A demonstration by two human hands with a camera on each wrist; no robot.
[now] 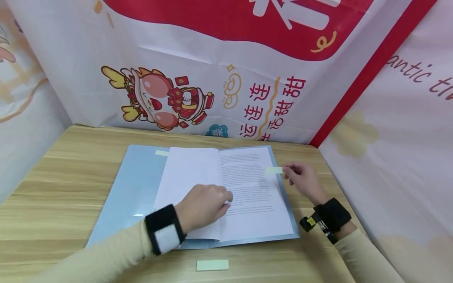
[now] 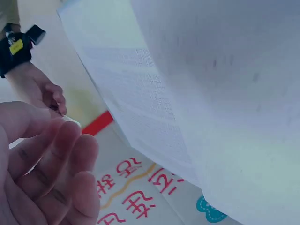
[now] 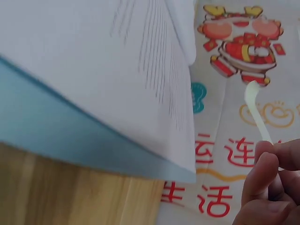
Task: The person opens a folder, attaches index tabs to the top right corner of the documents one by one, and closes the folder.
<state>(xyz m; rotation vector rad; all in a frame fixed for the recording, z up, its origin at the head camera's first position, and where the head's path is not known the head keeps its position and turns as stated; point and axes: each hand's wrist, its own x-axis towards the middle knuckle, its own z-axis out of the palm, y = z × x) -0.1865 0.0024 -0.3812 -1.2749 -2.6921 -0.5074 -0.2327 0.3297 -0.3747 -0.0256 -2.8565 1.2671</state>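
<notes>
An open light-blue folder (image 1: 131, 192) lies on the wooden table (image 1: 63, 188) with white printed pages (image 1: 255, 188) spread in it. My left hand (image 1: 205, 206) rests on the pages near the centre fold, fingers loosely bent (image 2: 61, 159). My right hand (image 1: 301, 179) hovers over the folder's right edge and pinches a small pale-green sticky strip (image 1: 274, 170) between thumb and fingertips (image 3: 262, 173); the strip (image 3: 255, 110) sticks up from the pinch. A second pale-green strip (image 1: 162, 153) is stuck near the folder's top.
A pad of pale-green sticky notes (image 1: 212, 265) lies at the table's front edge. Printed banners (image 1: 226, 78) wall in the back and both sides of the table. Bare wood shows left of the folder.
</notes>
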